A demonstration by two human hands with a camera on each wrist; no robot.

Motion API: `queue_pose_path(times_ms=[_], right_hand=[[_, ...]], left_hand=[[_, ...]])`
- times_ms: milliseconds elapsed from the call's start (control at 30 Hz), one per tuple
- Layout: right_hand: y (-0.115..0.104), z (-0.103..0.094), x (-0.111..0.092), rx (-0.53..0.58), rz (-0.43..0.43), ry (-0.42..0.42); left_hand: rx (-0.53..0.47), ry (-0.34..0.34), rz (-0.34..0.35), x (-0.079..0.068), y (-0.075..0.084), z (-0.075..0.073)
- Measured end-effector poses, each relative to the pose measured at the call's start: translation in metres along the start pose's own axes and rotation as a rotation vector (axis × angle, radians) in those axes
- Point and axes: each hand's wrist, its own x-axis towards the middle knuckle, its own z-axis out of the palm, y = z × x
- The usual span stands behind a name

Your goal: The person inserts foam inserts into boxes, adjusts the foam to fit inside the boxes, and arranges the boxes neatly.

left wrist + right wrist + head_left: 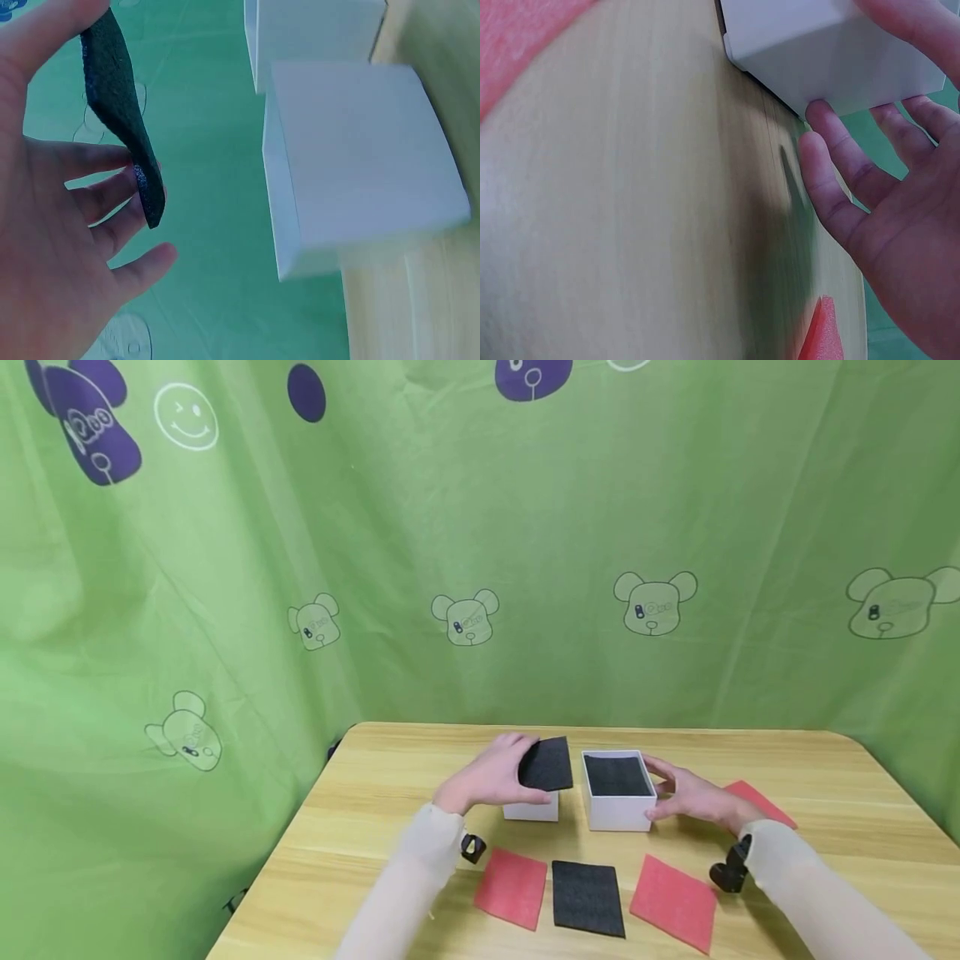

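Note:
My left hand (pixel 495 774) pinches a black felt-like square (pixel 551 764) between thumb and fingers. The square is held over the left white box (pixel 531 811) and hides most of its top. In the left wrist view the black square (pixel 120 94) is slightly bent, seen nearly edge-on, and apart from the white box (pixel 367 150). My right hand (pixel 696 795) holds the right white box (pixel 619 814) by its right side, thumb toward the front and fingers toward the back. Another black square (pixel 617 775) lies inside that box, near its rim.
Along the front of the wooden table (pixel 360 860) lie a red square (pixel 512 887), a black square (pixel 587 897) and a second red square (pixel 675 902). Another red square (pixel 763 803) lies behind the right wrist. A green patterned curtain (pixel 525 677) hangs behind the table.

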Motion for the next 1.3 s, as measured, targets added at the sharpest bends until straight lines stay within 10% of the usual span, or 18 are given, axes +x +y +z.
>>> queue_pose_path(times_ms=[700, 1300], right_hand=[[0.002, -0.002, 0.0, 0.012, -0.003, -0.001], [0.003, -0.001, -0.002, 0.013, -0.012, -0.011]], left_hand=[[0.084, -0.09, 0.027, 0.069, 0.047, 0.046], [0.128, -0.094, 0.025, 0.089, 0.057, 0.071]])
